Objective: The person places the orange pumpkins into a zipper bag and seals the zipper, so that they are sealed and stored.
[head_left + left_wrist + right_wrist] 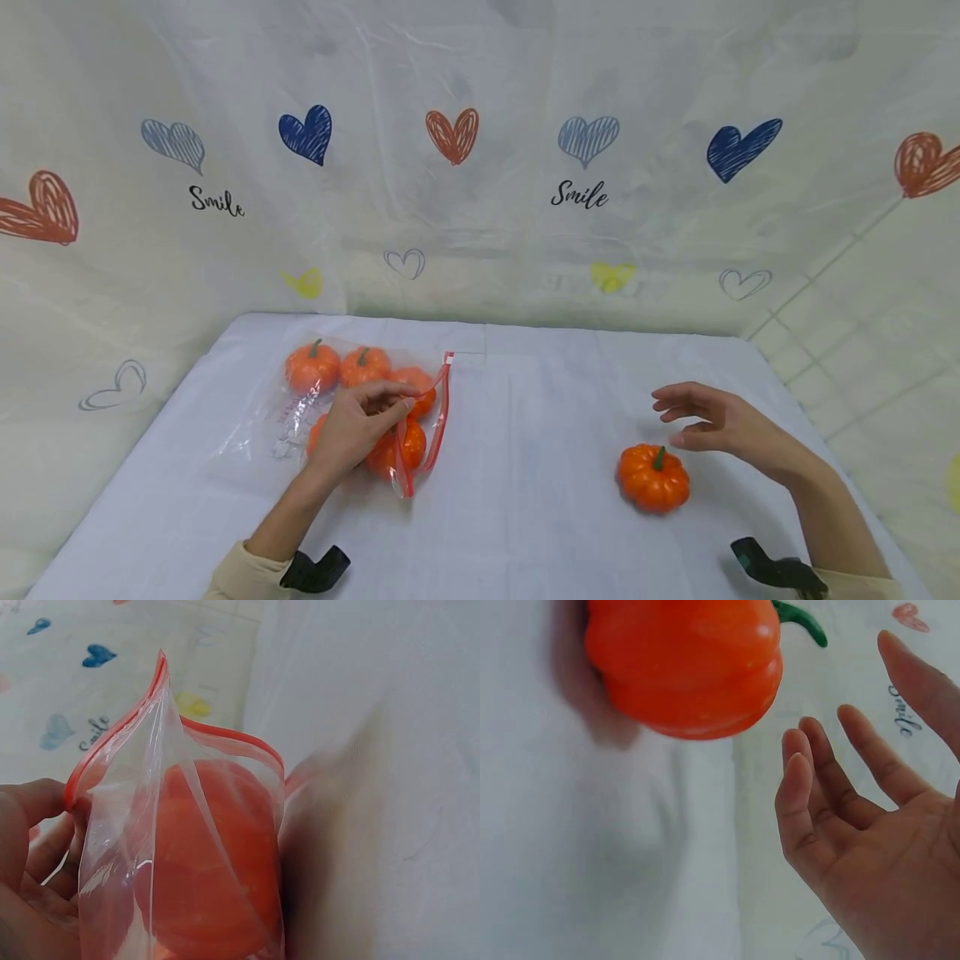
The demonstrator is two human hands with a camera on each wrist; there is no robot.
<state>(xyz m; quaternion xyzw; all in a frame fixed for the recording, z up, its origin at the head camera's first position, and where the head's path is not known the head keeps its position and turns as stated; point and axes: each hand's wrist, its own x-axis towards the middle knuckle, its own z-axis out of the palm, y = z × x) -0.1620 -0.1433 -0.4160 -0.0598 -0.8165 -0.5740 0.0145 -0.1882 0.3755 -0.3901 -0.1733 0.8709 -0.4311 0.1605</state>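
Observation:
A clear zip bag [281, 417] with a red closure lies at the left of the table, holding several small orange pumpkins [363, 367]. My left hand [356, 425] pinches the bag's red rim between thumb and fingers; in the left wrist view the mouth gapes beside a pumpkin [214, 862] inside. On the right, a single orange pumpkin [652, 479] with a green stem sits on the cloth. Just above and behind it hovers my right hand [720, 421], fingers spread and loosely bent, holding nothing. The right wrist view has this hand apart from the pumpkin [690, 667].
A white cloth covers the table [525, 533]. Behind it hangs a pale curtain [510, 217] printed with hearts and "Smile". Dark straps with camera mounts [315, 571] sit on both wrists.

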